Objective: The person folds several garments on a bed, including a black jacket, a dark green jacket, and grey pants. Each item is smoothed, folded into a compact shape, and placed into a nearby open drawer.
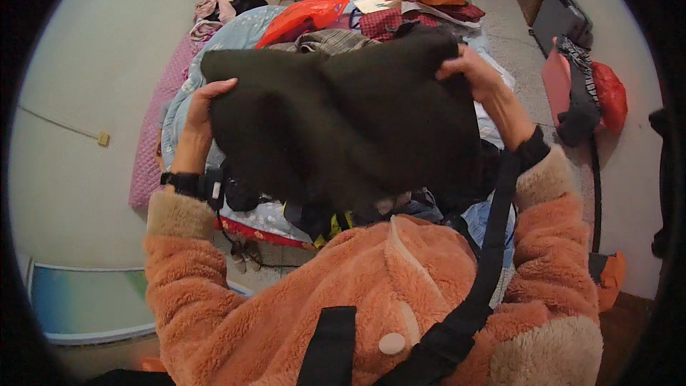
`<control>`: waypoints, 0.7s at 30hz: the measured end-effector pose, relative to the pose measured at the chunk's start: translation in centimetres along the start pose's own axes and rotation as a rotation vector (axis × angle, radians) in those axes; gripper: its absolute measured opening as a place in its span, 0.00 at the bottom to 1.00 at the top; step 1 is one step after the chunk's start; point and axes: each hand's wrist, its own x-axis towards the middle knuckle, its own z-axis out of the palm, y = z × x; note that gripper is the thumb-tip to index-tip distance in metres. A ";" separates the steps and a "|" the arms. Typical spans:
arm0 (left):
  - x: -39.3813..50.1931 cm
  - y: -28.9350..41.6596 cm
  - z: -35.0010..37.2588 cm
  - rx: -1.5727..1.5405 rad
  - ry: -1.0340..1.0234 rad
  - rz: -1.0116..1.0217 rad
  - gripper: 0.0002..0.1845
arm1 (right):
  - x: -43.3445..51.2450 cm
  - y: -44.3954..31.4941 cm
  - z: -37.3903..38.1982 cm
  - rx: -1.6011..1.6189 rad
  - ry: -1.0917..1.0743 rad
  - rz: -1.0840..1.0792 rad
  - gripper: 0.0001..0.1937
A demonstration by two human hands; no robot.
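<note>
A dark green piece of fabric [343, 118], perhaps a garment, is stretched between my two hands above the bed. My left hand [206, 104] grips its left edge, thumb on top and the other fingers hidden behind the cloth. At the upper right corner, my right hand [469, 72] pinches the fabric between thumb and fingers. The cloth sags in folds between the hands. Behind it, partly covered, lie a grey striped cloth [335, 42] and a red plastic bag [305, 16].
Clothes are heaped on the bed with a light blue floral quilt [241, 27]. A pink quilted pad [161, 134] lines the left wall side. At right stand a grey suitcase [563, 19] and a red bag [609, 96]. Shoes [246, 256] sit on the floor beside the bed.
</note>
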 end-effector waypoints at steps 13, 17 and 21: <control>7.4 -17.1 -9.5 1.120 -0.350 0.574 0.14 | -12.4 9.3 -7.3 -0.683 -0.052 -0.245 0.11; 3.0 -30.5 -8.0 1.442 -0.424 -0.013 0.20 | -16.6 22.3 -3.6 -1.379 -0.252 0.079 0.10; 1.5 -31.2 -6.8 1.456 -0.236 0.057 0.17 | -18.6 24.9 -3.0 -1.023 0.140 0.108 0.08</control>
